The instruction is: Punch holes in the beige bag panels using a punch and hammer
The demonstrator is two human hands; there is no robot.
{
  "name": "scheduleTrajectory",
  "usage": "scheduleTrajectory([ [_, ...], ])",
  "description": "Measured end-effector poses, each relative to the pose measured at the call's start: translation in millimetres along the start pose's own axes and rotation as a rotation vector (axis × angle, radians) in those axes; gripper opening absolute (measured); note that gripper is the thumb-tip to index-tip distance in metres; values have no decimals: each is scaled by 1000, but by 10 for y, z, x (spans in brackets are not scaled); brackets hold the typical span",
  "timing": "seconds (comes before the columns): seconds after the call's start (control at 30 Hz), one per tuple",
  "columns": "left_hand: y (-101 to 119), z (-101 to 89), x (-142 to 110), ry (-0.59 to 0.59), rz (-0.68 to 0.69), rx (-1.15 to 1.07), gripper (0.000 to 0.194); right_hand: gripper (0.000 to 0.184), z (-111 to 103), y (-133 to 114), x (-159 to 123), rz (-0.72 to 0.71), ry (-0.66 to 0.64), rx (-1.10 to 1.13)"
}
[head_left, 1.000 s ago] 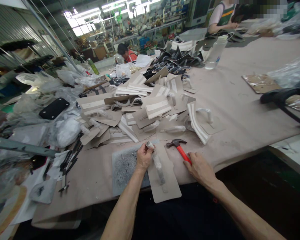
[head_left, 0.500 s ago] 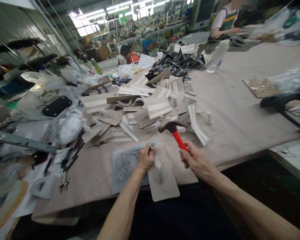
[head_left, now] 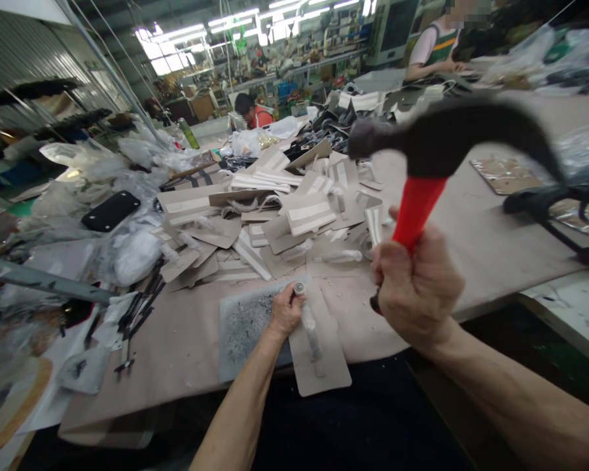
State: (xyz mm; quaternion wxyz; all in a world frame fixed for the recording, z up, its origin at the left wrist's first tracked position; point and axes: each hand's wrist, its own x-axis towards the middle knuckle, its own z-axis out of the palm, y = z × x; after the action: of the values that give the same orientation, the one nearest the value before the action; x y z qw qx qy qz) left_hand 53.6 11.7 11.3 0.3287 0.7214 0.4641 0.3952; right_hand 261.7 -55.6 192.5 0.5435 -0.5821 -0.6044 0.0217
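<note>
My right hand (head_left: 417,284) is a closed fist on the red handle of a claw hammer (head_left: 451,140), raised high and close to the camera, its black head above the table. My left hand (head_left: 285,313) grips a small upright metal punch (head_left: 300,288), pressed onto a beige card piece with a plastic-wrapped handle (head_left: 319,356). This card lies partly over a scarred grey cutting pad (head_left: 243,327) near the table's front edge.
A big heap of beige card pieces with white strips (head_left: 294,209) lies just behind my hands. Plastic bags and black parts (head_left: 108,209) crowd the left. A black frame (head_left: 554,203) lies at right. Two other people work at the far end.
My right hand gripped the hammer lying on the table, then swung it up high toward the camera. My left hand kept the punch upright on the card.
</note>
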Motion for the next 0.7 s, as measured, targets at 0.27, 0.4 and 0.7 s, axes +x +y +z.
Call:
scheduleTrajectory([
  [0.27,-36,14,-12,-20,-34,-9,20,43,84,753,-603,65,-946,-519],
  [0.4,-44,14,-10,-25,-29,-54,13,40,51,1025,-720,240,-947,-526],
  [0.7,-37,58,16,53,-116,-255,21,58,477,842,-1041,-305,-737,-474],
])
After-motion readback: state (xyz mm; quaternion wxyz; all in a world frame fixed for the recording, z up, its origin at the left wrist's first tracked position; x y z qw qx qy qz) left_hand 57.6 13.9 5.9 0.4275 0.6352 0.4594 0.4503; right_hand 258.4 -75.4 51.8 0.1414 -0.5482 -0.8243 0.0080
